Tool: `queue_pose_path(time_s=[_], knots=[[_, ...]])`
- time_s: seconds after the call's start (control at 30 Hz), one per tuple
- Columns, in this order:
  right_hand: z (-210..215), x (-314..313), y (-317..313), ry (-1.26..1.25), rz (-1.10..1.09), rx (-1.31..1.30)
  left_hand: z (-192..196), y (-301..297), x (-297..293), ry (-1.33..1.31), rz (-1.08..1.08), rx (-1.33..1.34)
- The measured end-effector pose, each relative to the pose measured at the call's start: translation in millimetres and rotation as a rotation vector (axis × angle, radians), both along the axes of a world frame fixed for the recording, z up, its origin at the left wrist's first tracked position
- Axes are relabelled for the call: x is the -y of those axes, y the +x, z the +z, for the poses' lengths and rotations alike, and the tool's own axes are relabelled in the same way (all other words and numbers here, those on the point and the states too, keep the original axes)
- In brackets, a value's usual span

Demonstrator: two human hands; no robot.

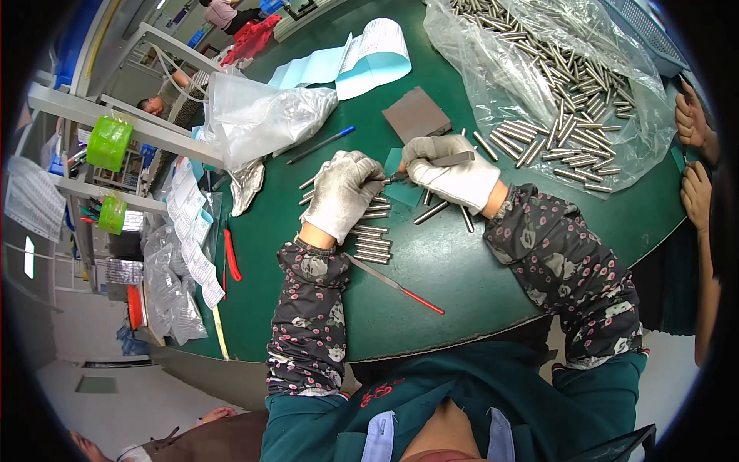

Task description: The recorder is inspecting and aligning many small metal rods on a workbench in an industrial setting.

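Head: rods [373,244] lie on green table [477,269] beside rack [65,106].

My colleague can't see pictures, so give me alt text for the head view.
White-gloved left hand and right hand are close together over a green table, the right holding a gray bar. Short metal rods lie beside the left hand, near a red-handled file; many more are piled on clear plastic at upper right.

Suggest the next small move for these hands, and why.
Probably steady the left hand, which seems to pinch a metal pin, and ease the grey bar in the right hand toward it: the bar is gripped and the hands are close together.
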State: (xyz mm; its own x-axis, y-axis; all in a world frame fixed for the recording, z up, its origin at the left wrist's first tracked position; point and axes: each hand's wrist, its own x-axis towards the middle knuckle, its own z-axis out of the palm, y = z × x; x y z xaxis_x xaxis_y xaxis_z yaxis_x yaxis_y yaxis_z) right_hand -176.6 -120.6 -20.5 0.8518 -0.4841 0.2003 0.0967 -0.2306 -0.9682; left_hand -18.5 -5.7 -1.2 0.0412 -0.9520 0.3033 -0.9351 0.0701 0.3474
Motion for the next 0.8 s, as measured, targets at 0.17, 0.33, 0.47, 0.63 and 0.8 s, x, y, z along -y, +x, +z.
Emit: queue_pose_path(time_s=[0.17, 0.33, 0.47, 0.63, 0.8], knots=[[0.9, -0.1, -0.3, -0.035, -0.011, -0.006, -1.5, 2.6, -0.3, 0.051, 0.036, 0.003], [-1.1, 0.4, 3.4, -0.033, 0.060, -0.012, -4.6, 4.0, -0.1, 0.035, 0.024, 0.010], [2.0, 0.2, 5.3, -0.167, 0.090, -0.003, 0.9, 1.7, 0.6, 0.045, 0.018, -0.001], [13.2, 3.6, 8.1, -0.236, 0.159, -0.043, -2.8, 2.4, 0.5, 0.019, 0.001, 0.008], [16.0, 6.4, 14.8, -0.334, 0.241, -0.150, -0.6, 1.0, 0.1, 0.044, 0.026, 0.044]])
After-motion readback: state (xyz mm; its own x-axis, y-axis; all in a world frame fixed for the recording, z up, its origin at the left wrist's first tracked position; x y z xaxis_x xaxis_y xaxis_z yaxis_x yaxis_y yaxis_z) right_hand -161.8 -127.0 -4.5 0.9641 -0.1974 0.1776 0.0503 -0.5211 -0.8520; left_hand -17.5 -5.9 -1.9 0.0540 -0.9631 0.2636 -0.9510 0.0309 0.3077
